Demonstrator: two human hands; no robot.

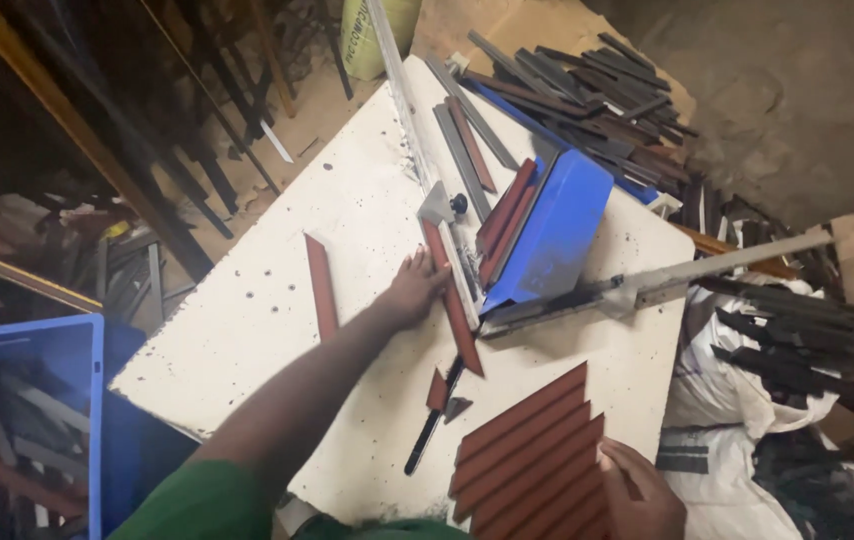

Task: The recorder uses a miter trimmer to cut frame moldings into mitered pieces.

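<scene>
Pressing a red-brown strip (452,300) flat-handed against the blue cutter (547,235) on the white table (257,300), left hand (412,290) with fingers spread, right hand (637,490) steadying the stack of cut strips (532,450), one strip (321,285) lying uncut.

You stand at a white speckled table (277,290) on a sandy floor (827,110). A blue crate (42,350) sits low at your left, dark metal strips (597,90) piled beyond, white sacks (747,400) right. Dim light.
</scene>
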